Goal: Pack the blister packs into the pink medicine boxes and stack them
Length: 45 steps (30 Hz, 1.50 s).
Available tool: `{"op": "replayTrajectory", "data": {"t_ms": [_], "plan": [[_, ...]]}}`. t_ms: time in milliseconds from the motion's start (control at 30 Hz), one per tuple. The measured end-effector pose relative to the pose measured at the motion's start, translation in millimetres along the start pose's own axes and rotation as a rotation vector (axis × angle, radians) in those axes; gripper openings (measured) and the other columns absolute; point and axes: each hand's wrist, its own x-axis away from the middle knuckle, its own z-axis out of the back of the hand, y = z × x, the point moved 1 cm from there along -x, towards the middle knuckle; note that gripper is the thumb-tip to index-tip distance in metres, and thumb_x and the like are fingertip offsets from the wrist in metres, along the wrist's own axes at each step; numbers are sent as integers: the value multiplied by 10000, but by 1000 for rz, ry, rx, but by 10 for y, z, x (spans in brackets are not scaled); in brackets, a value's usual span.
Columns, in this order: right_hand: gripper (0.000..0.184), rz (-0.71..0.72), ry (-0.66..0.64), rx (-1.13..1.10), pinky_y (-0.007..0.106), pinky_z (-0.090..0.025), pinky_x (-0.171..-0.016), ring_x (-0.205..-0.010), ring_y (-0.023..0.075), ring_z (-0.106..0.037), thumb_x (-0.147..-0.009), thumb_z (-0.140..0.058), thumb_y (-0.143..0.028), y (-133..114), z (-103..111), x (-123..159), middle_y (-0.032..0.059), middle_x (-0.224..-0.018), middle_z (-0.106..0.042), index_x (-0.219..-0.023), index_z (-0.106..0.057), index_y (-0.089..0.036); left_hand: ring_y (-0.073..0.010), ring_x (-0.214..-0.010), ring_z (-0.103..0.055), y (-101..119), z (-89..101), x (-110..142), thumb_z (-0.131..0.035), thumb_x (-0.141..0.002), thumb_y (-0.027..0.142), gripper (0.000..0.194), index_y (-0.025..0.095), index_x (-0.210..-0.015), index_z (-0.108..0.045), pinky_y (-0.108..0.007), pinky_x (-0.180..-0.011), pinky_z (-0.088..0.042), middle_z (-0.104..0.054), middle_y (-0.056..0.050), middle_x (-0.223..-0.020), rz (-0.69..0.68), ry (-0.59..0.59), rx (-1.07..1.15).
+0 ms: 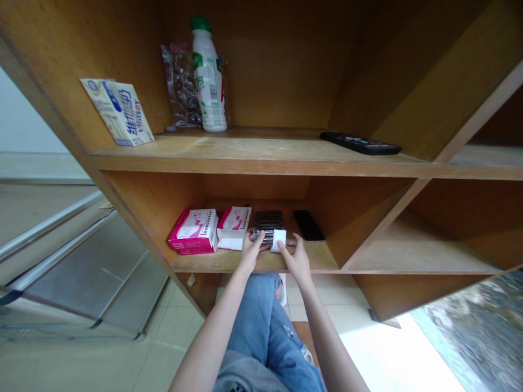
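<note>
Over the lower shelf my left hand point(251, 251) grips a small bundle of dark, shiny stick-like pieces point(267, 237), too small to name. At its right end is a white piece point(279, 240), like a card or small box. My right hand point(297, 258) pinches the edge of this white piece between thumb and fingers. Just behind the hands lies a clear-looking tray with dark ridged rows point(268, 219). To the left of my left hand, a pink and white box point(235, 220) has a plain white front part.
Another pink and white box point(194, 231) stands farther left, and a black phone point(308, 225) lies at right. The upper shelf point(253, 147) holds a Vitasoy carton point(120, 114), a white bottle point(210, 81), a plastic bag point(182, 87) and a flat black object point(359, 143).
</note>
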Motion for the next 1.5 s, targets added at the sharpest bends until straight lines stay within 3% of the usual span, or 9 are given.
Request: {"op": "replayTrajectory", "data": {"t_ms": [233,333,567,700,867,1233,1367,1433,1500], "plan": [[834,-283,-268,-433,368,-544,-563,-699,262,-689,-699,-676,-511,-118,-136,-69,93,-932,-682,-1373,-261,-249,-184,-902,-650,32,14,19,-738,-641,464,524,204,-1032,-506,-268,-663,-558,-631,-79,-1092,-17,-22,19],[828,-373,-318,-647,367,-580,-561,-694,242,-698,-720,-684,-465,-126,-180,-35,82,-964,-680,-1381,-220,-283,-181,-898,-653,36,13,27,-744,-634,463,541,206,-1046,-504,-256,-663,-550,-630,-83,-1120,-33,-26,22],[789,-314,-181,-768,354,-599,-739,-876,224,-682,-676,-739,-359,-35,-219,-92,47,-978,-676,-1337,-318,-267,-203,-1015,-622,-34,33,-4,-742,-653,411,513,214,-1065,-507,-315,-829,-513,-642,-78,-1112,-104,-16,-31],[515,-287,-220,-802,360,-585,-763,-911,236,-668,-655,-743,-357,-27,-274,-177,54,-987,-687,-1105,-529,-225,-191,-1060,-600,-74,48,-31,-739,-672,344,476,209,-1070,-514,-314,-927,-453,-652,-68,-1088,-180,-35,-90],[338,-228,-312,-833,364,-525,-877,-945,228,-658,-650,-739,-355,-92,-318,-223,58,-995,-696,-928,-618,-205,-189,-1040,-608,-70,63,-33,-713,-699,350,468,208,-1094,-506,-312,-917,-454,-659,-69,-1075,-184,-26,-82],[342,-310,-263,-1028,361,-525,-865,-946,225,-664,-692,-715,-322,13,-333,-257,43,-998,-714,-995,-633,-187,-215,-1090,-588,4,-17,112,-658,-748,381,448,177,-1134,-557,-338,-949,-451,-625,-109,-1182,-263,-119,-298],[302,-347,-257,-1126,365,-534,-850,-956,223,-661,-733,-669,-326,5,-315,-273,45,-965,-720,-995,-633,-180,-204,-1065,-586,246,91,234,-514,-854,382,352,169,-1129,-569,-364,-963,-432,-625,-114,-1160,-516,70,-587],[283,-378,-252,-1178,370,-537,-856,-954,218,-662,-754,-650,-315,-20,-288,-270,36,-941,-723,-1007,-627,-189,-223,-1107,-548,419,191,226,-478,-873,355,320,176,-1117,-581,-395,-1000,-388,-621,-114,-1149,-680,202,-861],[250,-428,-235,-1215,367,-547,-844,-926,207,-669,-774,-631,-285,-44,-257,-265,28,-920,-725,-1008,-625,-195,-278,-1181,-481,559,294,159,-514,-845,347,355,161,-1139,-585,-438,-1017,-354,-581,-145,-1215,-754,237,-1180]]}}
